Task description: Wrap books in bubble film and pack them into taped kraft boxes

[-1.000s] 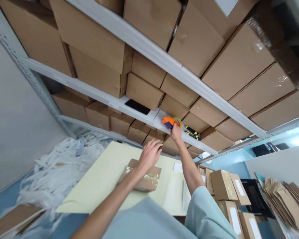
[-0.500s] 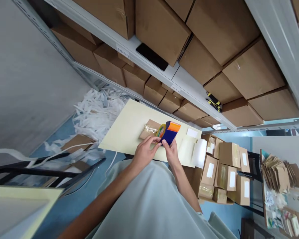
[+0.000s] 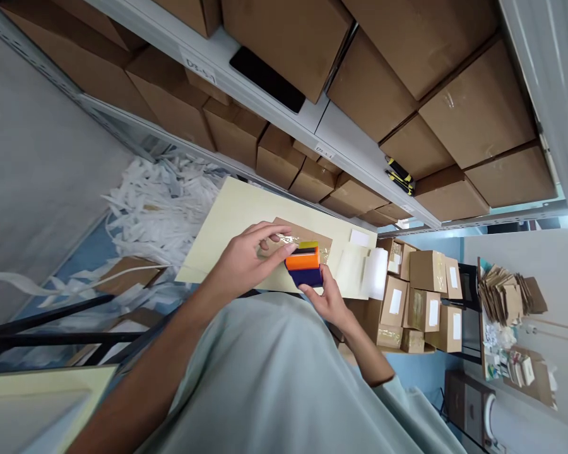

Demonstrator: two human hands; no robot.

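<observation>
While your right hand (image 3: pixel 330 296) grips the blue end of the tape dispenser (image 3: pixel 305 275) at the near side of the carton (image 3: pixel 308 233), your left hand (image 3: pixel 248 258) has its fingers loosely spread, thumb tip right by the orange edge; can't tell if it's touching. Honestly, I'd watch that thumb: dispensers usually have a cutting edge, so a slipping grip could mean a nick. And if neither hand braces the carton, a hard pull might skid it across that pale yellow tabletop (image 3: pixel 246 202). There's a paper roll (image 3: pixel 375 273) to the right, then labelled boxes (image 3: pixel 421 309), white strips (image 3: pixel 156 202) heaped far left, and black-and-yellow tools (image 3: pixel 400 175) on the far shelf (image 3: pixel 350 142).
</observation>
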